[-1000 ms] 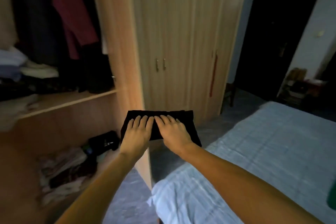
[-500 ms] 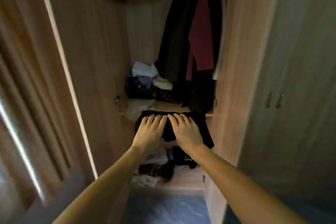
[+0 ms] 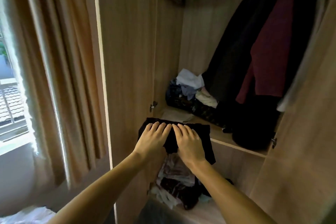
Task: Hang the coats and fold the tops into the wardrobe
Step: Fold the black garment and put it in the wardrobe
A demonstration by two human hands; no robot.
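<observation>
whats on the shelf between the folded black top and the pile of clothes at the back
Head view: mostly bare shelf board, with one pale cloth lying flat between the black top and the pile.

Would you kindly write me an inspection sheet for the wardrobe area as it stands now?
Surface: wooden shelf, front part bare.
Job's things: folded black top held at the shelf's front edge; dark coat and maroon garment hanging above.
Clutter: loose clothes pile at the shelf's back; jumbled clothes on the wardrobe floor.
Hands: left hand and right hand side by side, fingers flat on the top, thumbs hidden.
Cables: nothing seen.
Surroundings: open door, curtain, window to the left.
</observation>
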